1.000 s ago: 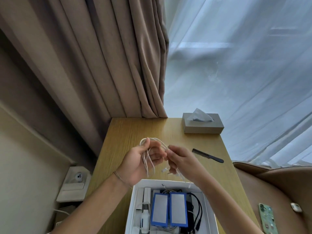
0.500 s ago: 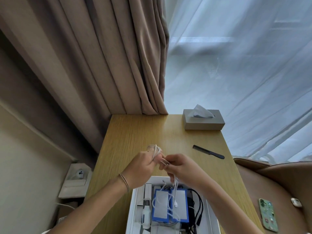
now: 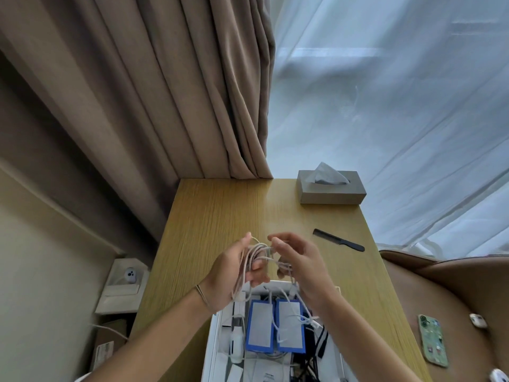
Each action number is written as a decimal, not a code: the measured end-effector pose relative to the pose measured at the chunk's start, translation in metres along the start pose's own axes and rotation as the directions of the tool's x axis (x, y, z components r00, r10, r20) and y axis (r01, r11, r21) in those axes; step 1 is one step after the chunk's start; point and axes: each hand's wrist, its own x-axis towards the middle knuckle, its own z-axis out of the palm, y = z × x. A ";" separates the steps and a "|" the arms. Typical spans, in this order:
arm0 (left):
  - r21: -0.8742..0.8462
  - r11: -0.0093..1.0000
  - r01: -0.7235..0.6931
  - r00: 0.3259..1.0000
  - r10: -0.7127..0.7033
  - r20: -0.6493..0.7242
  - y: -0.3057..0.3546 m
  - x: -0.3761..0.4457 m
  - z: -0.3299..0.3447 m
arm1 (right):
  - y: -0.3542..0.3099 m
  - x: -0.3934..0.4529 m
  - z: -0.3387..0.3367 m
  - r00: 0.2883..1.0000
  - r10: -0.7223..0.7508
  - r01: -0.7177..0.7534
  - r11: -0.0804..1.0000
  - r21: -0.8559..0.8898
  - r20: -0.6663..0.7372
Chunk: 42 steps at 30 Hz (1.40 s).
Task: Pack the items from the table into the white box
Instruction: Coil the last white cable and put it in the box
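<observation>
Coiling the white cable (image 3: pixel 257 260), both your hands (image 3: pixel 231 271) (image 3: pixel 300 260) grip it above the part-filled white box (image 3: pixel 212 340); comb (image 3: pixel 338 240) remains on the table (image 3: pixel 220 210).

Tissue box (image 3: pixel 332 190) at table's far right corner, beige curtain (image 3: pixel 154 86) behind, phone (image 3: pixel 433 339) on brown seat (image 3: pixel 454 299).

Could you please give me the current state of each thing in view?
White cable: looped, held above the box by both hands.
White box: open, partly filled.
Left hand: grips the loops.
Right hand: pinches the cable.
Comb: flat on table.
Tissue box: tissue sticking out.
</observation>
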 end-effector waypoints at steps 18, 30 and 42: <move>0.248 0.967 0.058 0.976 -0.003 -0.219 -0.018 -0.002 0.008 | 0.018 -0.002 0.007 0.999 -0.028 0.016 0.971 -0.240 -0.046; 0.470 0.869 0.153 0.986 -0.169 -0.008 -0.029 -0.006 0.017 | 0.013 -0.004 0.006 0.987 0.089 -0.081 0.995 0.062 -0.137; 0.356 0.900 0.251 0.908 -0.091 -0.409 -0.045 -0.009 0.045 | 0.022 -0.013 0.008 1.000 0.014 -0.014 0.997 -0.080 -0.003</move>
